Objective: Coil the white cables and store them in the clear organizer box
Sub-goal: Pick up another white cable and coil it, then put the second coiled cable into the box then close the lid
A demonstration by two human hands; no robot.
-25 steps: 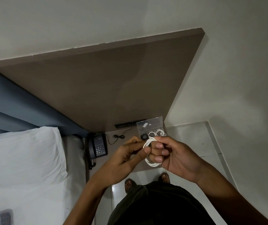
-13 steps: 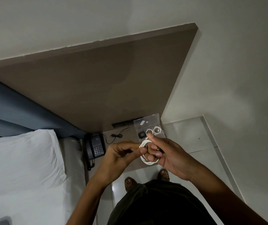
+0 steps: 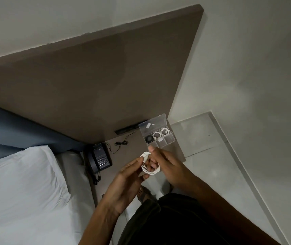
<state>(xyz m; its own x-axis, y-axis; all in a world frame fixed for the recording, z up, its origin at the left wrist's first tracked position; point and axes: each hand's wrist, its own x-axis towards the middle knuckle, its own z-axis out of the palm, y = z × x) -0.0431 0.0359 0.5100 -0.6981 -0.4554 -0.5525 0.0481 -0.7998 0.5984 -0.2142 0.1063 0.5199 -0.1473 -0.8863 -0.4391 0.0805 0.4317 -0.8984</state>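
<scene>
Left hand (image 3: 123,183) and right hand (image 3: 166,165) together at chest height, fingers pinched around white cable (image 3: 147,169).

White cable (image 3: 149,165) wound into a loose coil, pinched between both hands above the tabletop. Clear organizer box (image 3: 169,138) open just beyond, lid upright, two coiled white cables (image 3: 160,134) in rear compartments.

I look down into a dim room — pale plain wall (image 3: 247,59) ahead, a broad brown headboard panel (image 3: 97,85) fixed to it. To my left lies the bed with its white pillow (image 3: 17,183). A dark telephone (image 3: 99,159) sits on the nightstand (image 3: 132,149) — grey tiled floor (image 3: 203,147) beyond.
</scene>
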